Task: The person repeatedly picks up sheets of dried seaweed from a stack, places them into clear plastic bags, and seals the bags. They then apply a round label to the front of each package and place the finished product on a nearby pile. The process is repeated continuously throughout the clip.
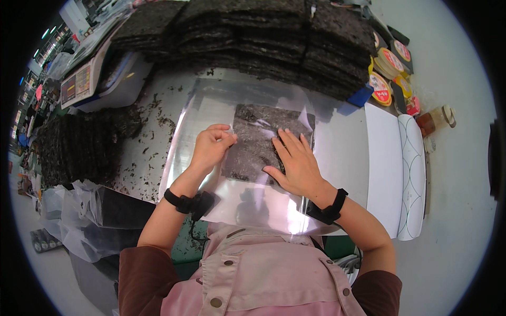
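Note:
A dark sheet of dried seaweed [253, 154] lies under clear plastic film [241, 201] on the table before me. My right hand [294, 164] rests flat on the film over the sheet's right part, fingers spread. At the sheet's left edge, my left hand [214, 146] pinches a bit of the clear film between thumb and fingers. Both wrists wear black straps with small devices.
Tall stacks of dried seaweed [257, 35] stand at the back, with another pile [83, 146] at the left. A plastic bin [122, 85] stands back left. Crumbs litter the metal table. Round label rolls [389, 63], a jar [435, 120] and a patterned roll [411, 177] are at the right.

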Available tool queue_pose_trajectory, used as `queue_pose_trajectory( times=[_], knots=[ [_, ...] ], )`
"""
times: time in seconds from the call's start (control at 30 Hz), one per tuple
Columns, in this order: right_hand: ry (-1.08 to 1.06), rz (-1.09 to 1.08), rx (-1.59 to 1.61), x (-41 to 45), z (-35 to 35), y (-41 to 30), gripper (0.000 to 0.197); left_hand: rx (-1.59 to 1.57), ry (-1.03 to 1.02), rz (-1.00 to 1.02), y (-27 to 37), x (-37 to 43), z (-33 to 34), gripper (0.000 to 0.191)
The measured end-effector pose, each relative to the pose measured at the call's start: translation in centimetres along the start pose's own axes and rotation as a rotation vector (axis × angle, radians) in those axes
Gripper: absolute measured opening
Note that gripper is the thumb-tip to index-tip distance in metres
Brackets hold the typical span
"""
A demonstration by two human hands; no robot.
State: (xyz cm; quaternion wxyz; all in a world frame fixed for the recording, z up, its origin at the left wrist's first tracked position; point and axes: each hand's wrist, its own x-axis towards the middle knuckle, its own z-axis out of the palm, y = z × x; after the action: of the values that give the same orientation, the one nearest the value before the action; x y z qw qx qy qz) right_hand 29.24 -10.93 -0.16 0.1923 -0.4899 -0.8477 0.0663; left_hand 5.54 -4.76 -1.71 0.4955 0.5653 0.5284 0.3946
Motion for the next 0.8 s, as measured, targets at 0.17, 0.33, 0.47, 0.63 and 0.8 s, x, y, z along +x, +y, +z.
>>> queue_pose_trajectory(
  times=[0.17,0.33,0.47,0.63,0.8],
  knots=[
    [-0.032,-0.007,-0.033,0.1,0.0,0.3,0.074,-0.025,0.002,-0.030,-0.1,0.3,0.4,0.015],
    [-0.048,-0.010,-0.021,0.2,0.1,0.0,0.093,0.129,-0.032,0.008,-0.4,1.1,0.0,0.013],
    [-0.051,0.016,0.018,0.0,0.3,0.3,0.102,0.408,-0.139,-0.127,5.0,2.5,-1.0,0.031],
    [-0.025,0.031,0.033,0.2,0.4,0.0,0.100,0.888,-0.341,0.555,10.1,6.5,3.0,0.040],
    [-0.015,0.018,0.032,0.2,0.4,0.0,0.097,1.182,-0.436,0.417,8.5,14.4,13.0,0.058]
  ],
)
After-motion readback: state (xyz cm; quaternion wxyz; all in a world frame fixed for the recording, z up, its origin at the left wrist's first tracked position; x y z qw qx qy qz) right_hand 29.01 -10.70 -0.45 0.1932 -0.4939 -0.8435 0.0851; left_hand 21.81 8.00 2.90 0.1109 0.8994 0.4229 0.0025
